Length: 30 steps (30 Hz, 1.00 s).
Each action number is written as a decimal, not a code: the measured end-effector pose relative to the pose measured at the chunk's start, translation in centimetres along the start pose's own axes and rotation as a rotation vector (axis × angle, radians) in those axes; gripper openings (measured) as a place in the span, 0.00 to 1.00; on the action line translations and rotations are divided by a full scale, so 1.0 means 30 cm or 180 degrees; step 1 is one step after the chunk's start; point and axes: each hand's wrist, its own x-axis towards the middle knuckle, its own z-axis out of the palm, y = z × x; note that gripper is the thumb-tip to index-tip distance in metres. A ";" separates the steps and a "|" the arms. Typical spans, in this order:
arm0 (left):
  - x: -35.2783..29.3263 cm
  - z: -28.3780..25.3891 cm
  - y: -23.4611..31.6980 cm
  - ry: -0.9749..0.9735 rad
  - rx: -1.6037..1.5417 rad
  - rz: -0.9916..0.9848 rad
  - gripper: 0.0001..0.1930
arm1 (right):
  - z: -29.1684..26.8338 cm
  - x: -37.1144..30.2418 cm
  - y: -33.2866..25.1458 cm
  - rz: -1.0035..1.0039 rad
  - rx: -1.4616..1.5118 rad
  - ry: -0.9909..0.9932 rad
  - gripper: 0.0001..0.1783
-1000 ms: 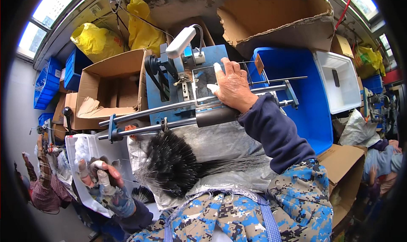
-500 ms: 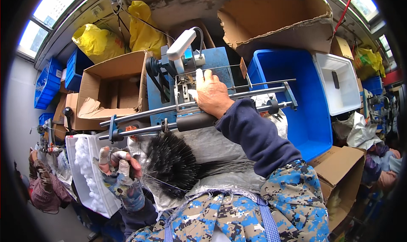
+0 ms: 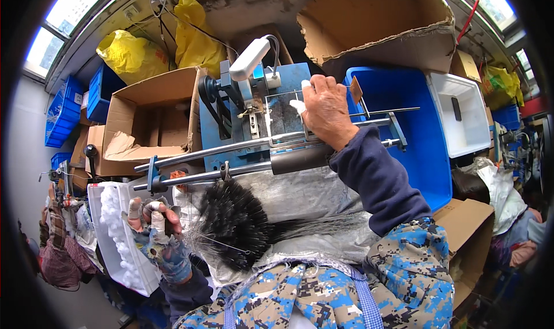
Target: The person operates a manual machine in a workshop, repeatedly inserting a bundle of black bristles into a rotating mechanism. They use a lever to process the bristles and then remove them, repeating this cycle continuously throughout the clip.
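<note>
We note white wraps (image 3: pixel 298 106) on the right hand (image 3: pixel 328 111); worn, patterned bluish covering (image 3: pixel 171 258) at the left hand (image 3: pixel 153 216); behind both, navy sleeves (image 3: pixel 384 182), pixel-camouflage overgarment (image 3: pixel 410 265), blue-checked straps (image 3: pixel 367 306).

Fisheye view from above: a person's right hand (image 3: pixel 329 111), two fingertips wrapped in white, reaches over the right side of a wire frame (image 3: pixel 268 118) on a blue machine (image 3: pixel 295 72). The left hand (image 3: pixel 154 222), fingers taped and curled, is near a bundle of black bristles (image 3: pixel 234 222); its grip may include a thin wire (image 3: pixel 225 245), too fine to be sure. A blue bin (image 3: pixel 428 162) stands at right.
</note>
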 end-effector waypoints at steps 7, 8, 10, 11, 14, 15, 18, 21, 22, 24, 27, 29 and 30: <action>0.044 0.188 0.003 -0.0017 0.0580 0.1182 0.15 | -0.007 0.024 0.062 -0.0299 -0.0375 -0.0674 0.04; 0.025 0.144 0.032 -0.0065 0.0489 0.1202 0.16 | -0.059 -0.009 0.060 -0.0408 -0.0002 -0.0640 0.04; 0.010 0.050 0.113 -0.0544 -0.0154 0.0787 0.18 | -0.218 -0.113 0.042 -0.0641 0.0698 -0.0944 0.01; 0.027 0.006 0.135 -0.0838 -0.0447 0.0399 0.22 | -0.281 -0.160 0.024 -0.0662 0.1000 -0.1453 0.01; 0.059 0.121 0.075 -0.0959 -0.0258 0.0257 0.14 | -0.318 -0.229 -0.133 -0.1040 0.2110 -0.1545 0.26; 0.049 0.230 -0.015 -0.0896 0.0069 0.0898 0.12 | -0.304 -0.231 -0.212 -0.1107 0.2883 -0.1204 0.24; 0.014 0.454 -0.121 -0.1097 0.1334 0.1604 0.24 | -0.252 -0.244 -0.383 -0.0483 0.5073 -0.1537 0.18; -0.001 0.374 -0.086 -0.0971 0.1785 0.1602 0.20 | -0.278 -0.219 -0.334 -0.0419 0.4955 -0.1226 0.15; 0.000 0.314 -0.096 -0.0359 0.2112 0.1664 0.20 | -0.242 -0.210 -0.290 -0.0497 0.4419 -0.0573 0.15; 0.050 0.124 -0.082 0.0537 0.2270 0.0338 0.20 | -0.198 -0.166 -0.194 -0.0369 0.3276 -0.0053 0.15; 0.066 -0.163 -0.188 0.0009 0.5273 0.0600 0.20 | -0.126 -0.046 -0.114 -0.0225 0.1911 -0.0031 0.14; 0.066 -0.068 -0.193 0.0216 0.4143 -0.0278 0.22 | -0.021 0.015 -0.094 -0.0126 0.1057 -0.0051 0.08; 0.071 -0.081 -0.216 0.0149 0.3705 -0.0333 0.22 | 0.008 0.041 -0.088 -0.0148 0.0832 -0.0046 0.07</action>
